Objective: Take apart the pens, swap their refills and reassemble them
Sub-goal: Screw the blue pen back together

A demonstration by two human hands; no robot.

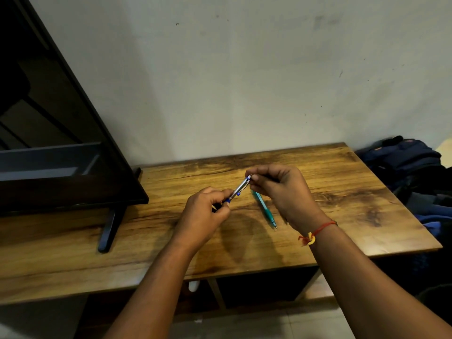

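A silver pen with blue trim [239,189] is held above the wooden table [342,192], slanting up to the right. My left hand [205,214] pinches its lower blue end. The fingers of my right hand [281,189] close on its upper end. A teal pen [263,208] lies flat on the table under my right hand, its tip toward the near edge; its far end is hidden by my fingers.
A dark flat screen [56,148] on a stand [108,228] fills the left side of the table. A pale wall rises behind. Dark blue bags [411,165] are piled off the table's right edge. The table's near edge runs below my forearms.
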